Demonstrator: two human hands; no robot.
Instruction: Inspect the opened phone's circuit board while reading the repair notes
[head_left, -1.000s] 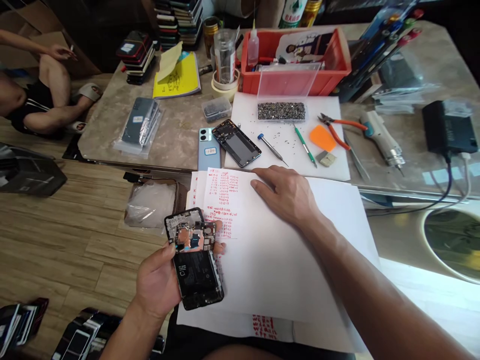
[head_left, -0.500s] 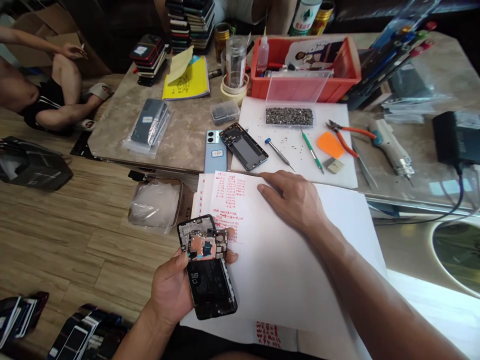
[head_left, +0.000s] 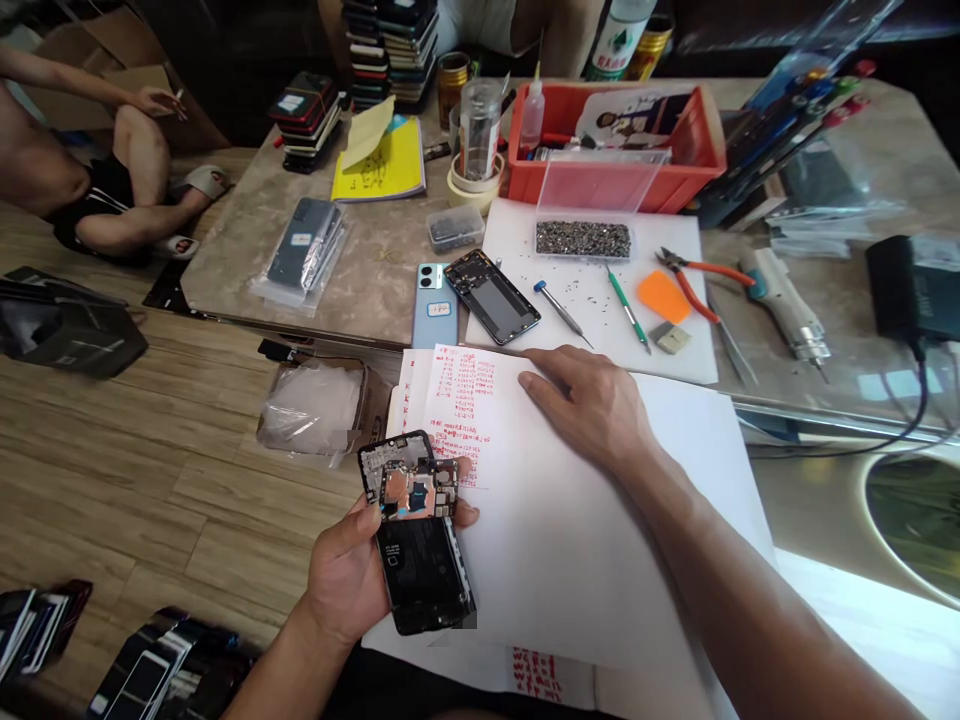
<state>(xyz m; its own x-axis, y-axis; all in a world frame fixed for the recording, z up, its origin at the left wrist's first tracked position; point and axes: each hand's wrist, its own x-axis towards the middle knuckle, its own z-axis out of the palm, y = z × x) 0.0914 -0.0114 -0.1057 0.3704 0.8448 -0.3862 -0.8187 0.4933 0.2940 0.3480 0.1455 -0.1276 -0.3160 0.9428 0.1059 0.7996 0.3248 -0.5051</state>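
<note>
My left hand [head_left: 349,575] grips an opened phone [head_left: 416,530], back cover off, with its circuit board and black battery showing. It hovers over the lower left corner of a stack of white paper sheets [head_left: 555,540] covered in red handwriting. My right hand [head_left: 592,400] lies palm down on the top sheet, fingers spread and flat, holding nothing. Just beyond the paper on the low table lie a light blue phone [head_left: 433,305] and a black phone frame [head_left: 492,296].
On a white mat [head_left: 675,365] lie a screwdriver [head_left: 561,306], a green tool [head_left: 627,311], an orange pick [head_left: 664,296], cutters [head_left: 694,275] and a screw tray [head_left: 583,238]. A red bin [head_left: 615,170] stands behind. Phone stacks [head_left: 304,105] sit far left; a seated person [head_left: 90,180] is at left.
The view has shifted slightly, so everything sits a little lower and to the right. My left hand still holds the opened phone and my right hand stays flat on the paper.
</note>
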